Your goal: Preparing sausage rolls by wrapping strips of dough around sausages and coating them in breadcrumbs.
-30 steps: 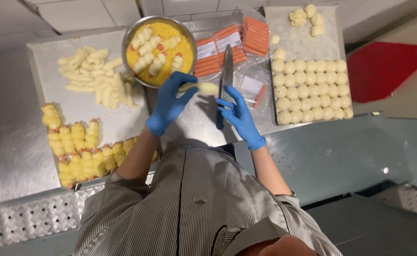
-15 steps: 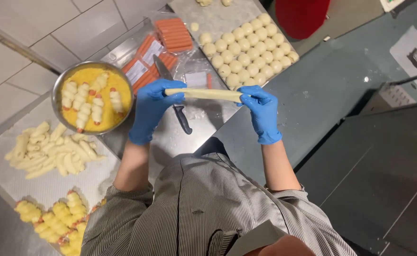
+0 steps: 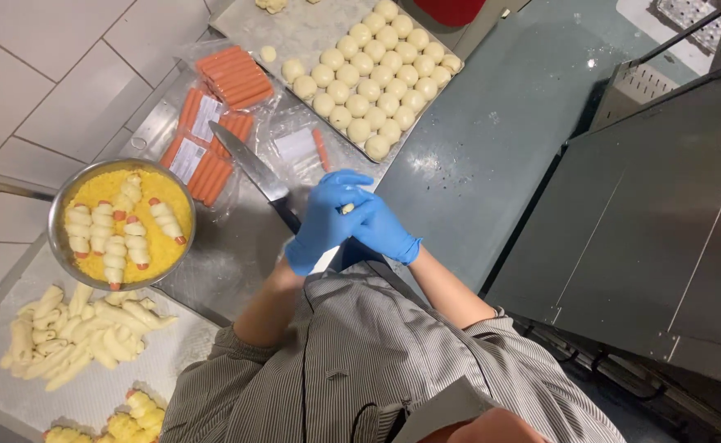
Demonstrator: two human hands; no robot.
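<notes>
Left hand: our blue-gloved left, fingers curled shut over a small piece of dough
Right hand: our gloved right, pressed against the left and closed round the same piece from the other side
Dough: only a pale tip shows between the two gloves, held above the steel counter just in front of our chest
Handling note: we judge an even, light roll between the palms suits it best, since hard squeezing would flatten so soft a piece
Knife: lying on the counter just beside our left hand, blade pointing away; the nearest hazard
Sausage packs: opened, beyond the knife
Dough balls: rows on a tray, well apart from our hands
Bowl: yellow crumb with wrapped sausages, to our left
Dough strips: heaped on a board below the bowl
</notes>
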